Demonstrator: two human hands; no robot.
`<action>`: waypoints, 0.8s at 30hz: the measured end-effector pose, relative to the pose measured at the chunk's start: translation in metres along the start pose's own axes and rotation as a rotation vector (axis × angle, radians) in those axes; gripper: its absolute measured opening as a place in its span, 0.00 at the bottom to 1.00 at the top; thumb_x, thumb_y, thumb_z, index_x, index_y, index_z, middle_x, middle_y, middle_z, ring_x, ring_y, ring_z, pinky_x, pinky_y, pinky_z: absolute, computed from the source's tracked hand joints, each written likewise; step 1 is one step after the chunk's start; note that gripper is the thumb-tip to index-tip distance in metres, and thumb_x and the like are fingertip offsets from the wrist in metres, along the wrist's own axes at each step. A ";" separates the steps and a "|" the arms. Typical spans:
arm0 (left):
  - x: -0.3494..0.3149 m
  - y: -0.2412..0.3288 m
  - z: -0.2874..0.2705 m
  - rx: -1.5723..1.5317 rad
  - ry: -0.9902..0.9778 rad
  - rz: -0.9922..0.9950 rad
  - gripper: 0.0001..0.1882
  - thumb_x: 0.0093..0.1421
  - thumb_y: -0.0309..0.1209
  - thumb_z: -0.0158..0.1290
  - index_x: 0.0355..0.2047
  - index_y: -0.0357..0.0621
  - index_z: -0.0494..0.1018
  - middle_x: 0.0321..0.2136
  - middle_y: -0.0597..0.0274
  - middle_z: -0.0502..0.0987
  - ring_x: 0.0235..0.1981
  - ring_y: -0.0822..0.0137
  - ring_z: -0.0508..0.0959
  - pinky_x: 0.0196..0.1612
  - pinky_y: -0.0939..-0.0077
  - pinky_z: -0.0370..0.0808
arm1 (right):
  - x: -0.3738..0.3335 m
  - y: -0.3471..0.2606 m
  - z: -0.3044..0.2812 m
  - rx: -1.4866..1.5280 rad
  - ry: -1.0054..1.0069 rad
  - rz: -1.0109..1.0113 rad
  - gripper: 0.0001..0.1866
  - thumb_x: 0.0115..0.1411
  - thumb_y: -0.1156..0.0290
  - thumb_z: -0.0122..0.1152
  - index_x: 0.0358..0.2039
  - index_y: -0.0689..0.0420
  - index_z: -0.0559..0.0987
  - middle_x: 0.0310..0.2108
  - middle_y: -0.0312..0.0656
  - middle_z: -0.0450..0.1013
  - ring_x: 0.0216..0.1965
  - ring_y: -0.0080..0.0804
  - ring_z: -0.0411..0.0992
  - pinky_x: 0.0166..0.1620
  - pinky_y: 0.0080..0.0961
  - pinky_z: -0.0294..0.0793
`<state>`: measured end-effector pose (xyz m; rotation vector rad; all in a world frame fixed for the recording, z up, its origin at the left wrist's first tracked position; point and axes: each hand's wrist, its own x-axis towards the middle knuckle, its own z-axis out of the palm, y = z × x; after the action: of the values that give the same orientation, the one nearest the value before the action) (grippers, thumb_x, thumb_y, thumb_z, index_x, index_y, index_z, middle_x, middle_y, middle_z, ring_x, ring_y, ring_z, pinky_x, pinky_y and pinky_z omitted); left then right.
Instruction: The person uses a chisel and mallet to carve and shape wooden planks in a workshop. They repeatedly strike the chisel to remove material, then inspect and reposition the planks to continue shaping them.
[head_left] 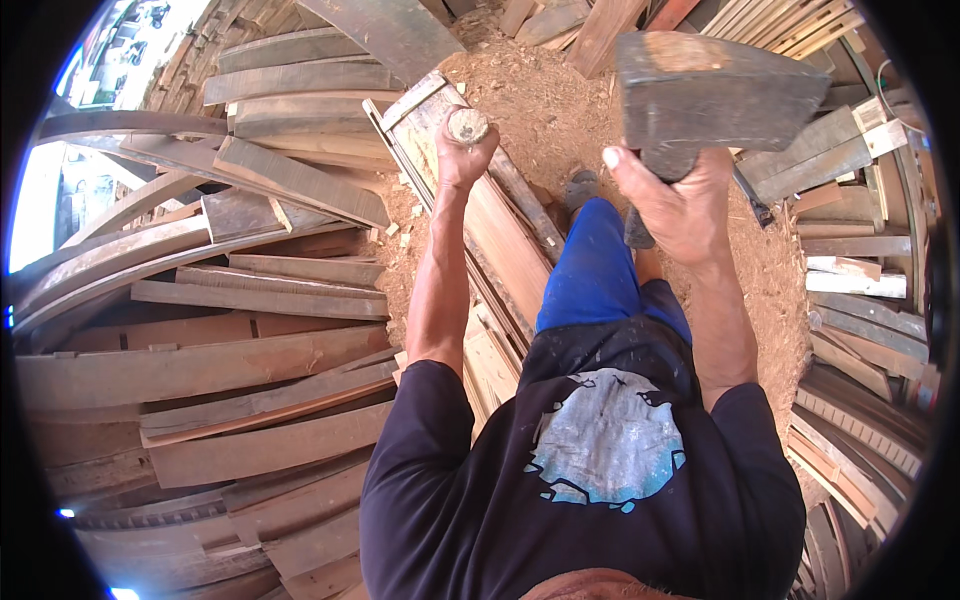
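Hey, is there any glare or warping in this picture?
Head view: glare washes the upper left edge out to white; head view: boards at left bow near the dark round rim, likely lens bending, though some may really be curved; head view: the hammer in the right hand looms large.

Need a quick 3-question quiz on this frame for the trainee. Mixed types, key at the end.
1. Multiple choice. What does the person's right hand grip?
a) a handsaw
b) a dark block-headed tool
c) a tape measure

2. True or false, of the round wooden end showing at the left hand: the tool's head is touching it.

3. Fill in. The stacked boards at the picture's left are nearer the person's ____ hand.

Key:
1. b
2. False; a clear gap shows between them.
3. left
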<state>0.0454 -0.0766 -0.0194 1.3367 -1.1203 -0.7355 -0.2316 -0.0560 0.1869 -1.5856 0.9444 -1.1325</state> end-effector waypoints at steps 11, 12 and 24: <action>-0.010 -0.008 -0.010 0.087 0.003 0.010 0.11 0.51 0.23 0.62 0.33 0.42 0.73 0.26 0.68 0.77 0.29 0.76 0.76 0.34 0.79 0.74 | 0.016 -0.001 0.014 0.046 0.041 -0.225 0.05 0.59 0.80 0.67 0.34 0.61 0.79 0.23 0.35 0.75 0.23 0.18 0.72 0.25 0.18 0.71; -0.015 -0.010 -0.009 0.132 -0.006 0.047 0.11 0.50 0.23 0.62 0.33 0.42 0.73 0.26 0.68 0.76 0.29 0.76 0.76 0.34 0.79 0.74 | 0.020 -0.002 0.020 0.034 0.054 -0.276 0.05 0.59 0.80 0.67 0.35 0.61 0.79 0.23 0.35 0.75 0.23 0.18 0.72 0.25 0.18 0.71; -0.033 -0.016 -0.021 0.063 0.052 0.079 0.17 0.52 0.26 0.63 0.43 0.42 0.76 0.37 0.64 0.81 0.39 0.69 0.81 0.43 0.73 0.78 | 0.069 0.070 0.098 -0.860 -0.626 -0.058 0.14 0.58 0.66 0.61 0.44 0.56 0.81 0.18 0.39 0.75 0.14 0.33 0.70 0.22 0.36 0.74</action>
<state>0.0567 -0.0405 -0.0389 1.3488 -1.1562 -0.6095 -0.1228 -0.1140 0.1224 -2.4558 0.9944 -0.1640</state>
